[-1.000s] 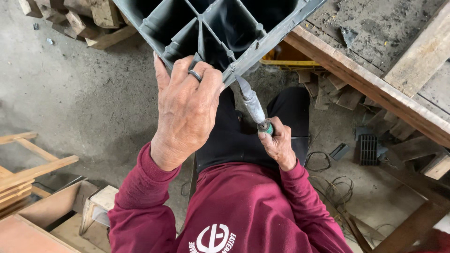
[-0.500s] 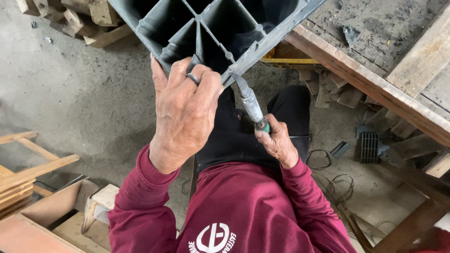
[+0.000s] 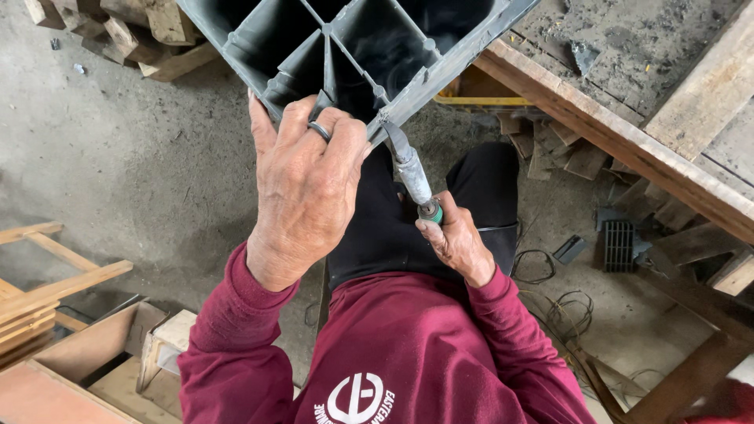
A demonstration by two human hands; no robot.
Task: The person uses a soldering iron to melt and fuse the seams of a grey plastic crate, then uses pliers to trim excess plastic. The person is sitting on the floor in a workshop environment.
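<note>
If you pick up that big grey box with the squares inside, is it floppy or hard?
Probably hard: the grey plastic crate keeps straight edges and dividers while the left hand grips one corner. It may be fairly light for its size, being mostly hollow cells. The right hand holds a metal tool against its rim.

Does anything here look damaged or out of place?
Nothing looks clearly damaged. The left hand grips the grey plastic crate at its edge, where the right hand holds a metal tool. Wood scraps lie scattered on the floor.

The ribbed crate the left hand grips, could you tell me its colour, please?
Dark grey crate, head view.
</note>
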